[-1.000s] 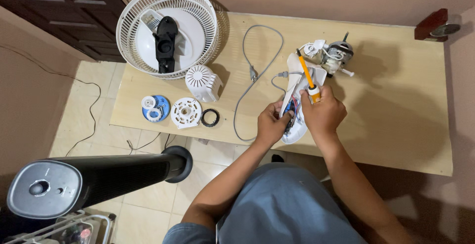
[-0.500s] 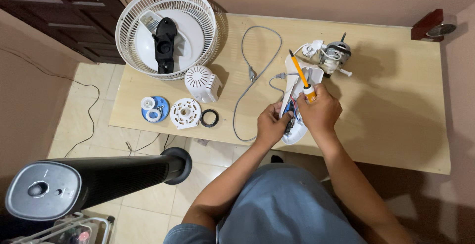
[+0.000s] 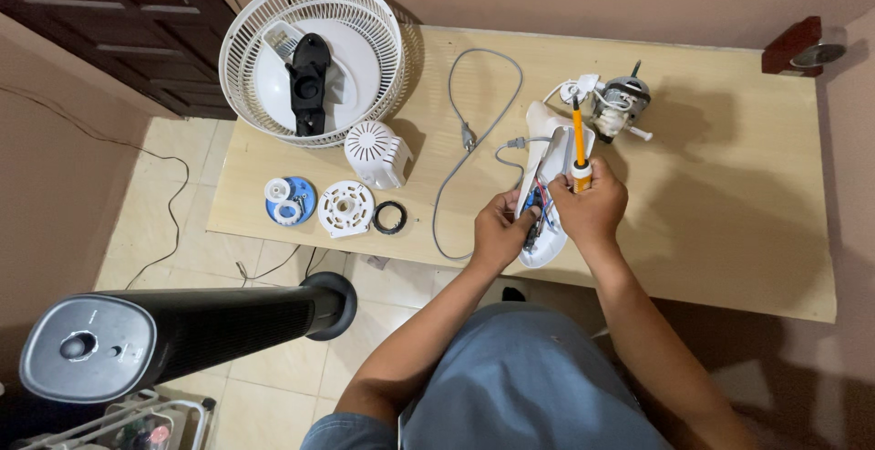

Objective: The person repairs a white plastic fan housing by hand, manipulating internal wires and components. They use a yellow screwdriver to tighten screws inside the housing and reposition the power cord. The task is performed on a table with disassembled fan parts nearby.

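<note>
From the head view, your left hand [image 3: 499, 231] pinches the white fan housing [image 3: 547, 195] near the desk's [image 3: 729, 213] front edge. Your right hand [image 3: 592, 208] grips an orange screwdriver [image 3: 578, 144], tip pointing to 12 o'clock. The motor [image 3: 620, 103] sits at 1 o'clock from it, the fan grille [image 3: 314, 58] at 10 o'clock.

The screwdriver [image 3: 578, 144] was orange with a yellow band. The fan housing [image 3: 547, 186] was white, with blue and red wires inside. The table [image 3: 729, 195] was pale wood. The fan grille [image 3: 314, 58] was white, a black part [image 3: 308, 81] lying in it. The cord [image 3: 474, 131] was grey, the small dish [image 3: 290, 200] blue, the ring [image 3: 389, 217] black.
</note>
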